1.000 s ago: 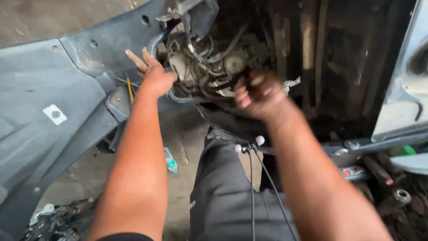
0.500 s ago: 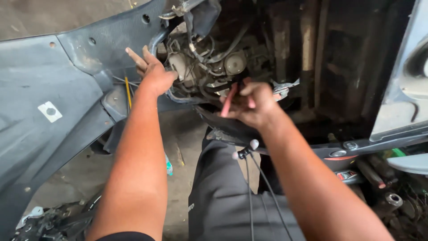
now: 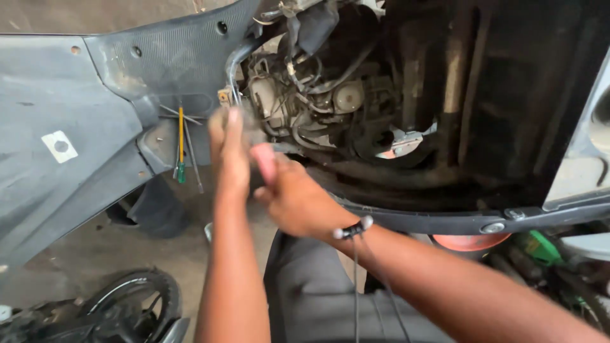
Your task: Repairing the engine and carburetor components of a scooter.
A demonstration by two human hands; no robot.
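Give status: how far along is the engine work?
Done: grey panel is swung aside, exposing the engine. In hand: the right hand holds a red-handled tool beside the left hand, both just below the hoses; motion blur hides the grip. Left: hoses and cables hang loose, screwdrivers wait on the panel.

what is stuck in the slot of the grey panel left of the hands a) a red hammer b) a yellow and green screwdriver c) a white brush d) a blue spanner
b, a screwdriver with yellow shaft and green tip hangs in the grey panel, left of the left hand.
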